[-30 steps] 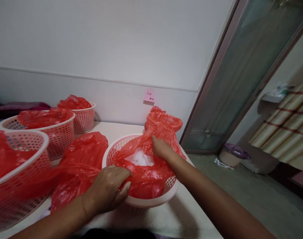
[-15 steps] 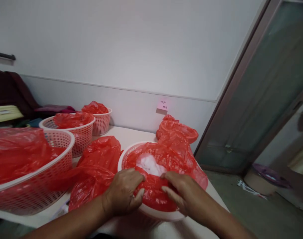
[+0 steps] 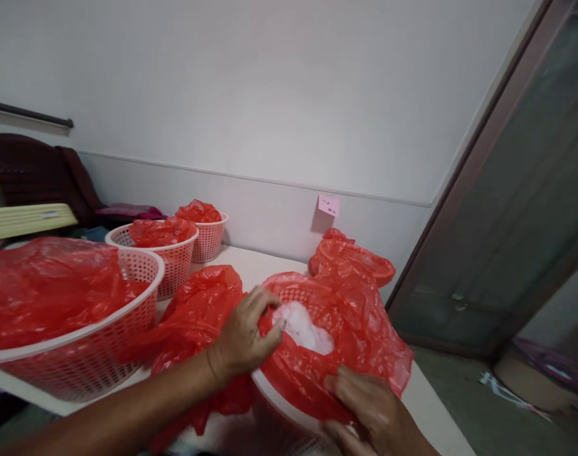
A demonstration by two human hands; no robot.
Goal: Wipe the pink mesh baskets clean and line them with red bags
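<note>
A red plastic bag lines the white perforated basket in front of me and drapes over its rim. Inside lies something white and soft-looking; its kind I cannot make out. At the basket's left side, my left hand pinches the bag's edge between thumb and fingers. My right hand grips the bag at the near right rim, its fingers partly hidden and slightly blurred. Another crumpled red bag lies on the table just left of this basket.
More baskets with red bags stand at left: a large near one, a middle one and a far one. A red bundle sits by the wall under a pink note. A bin stands on the floor at right.
My left hand has moved up and drawn the bag's edge to the basket's left side. My right hand has moved down to the near right rim. The view has shifted slightly left.
</note>
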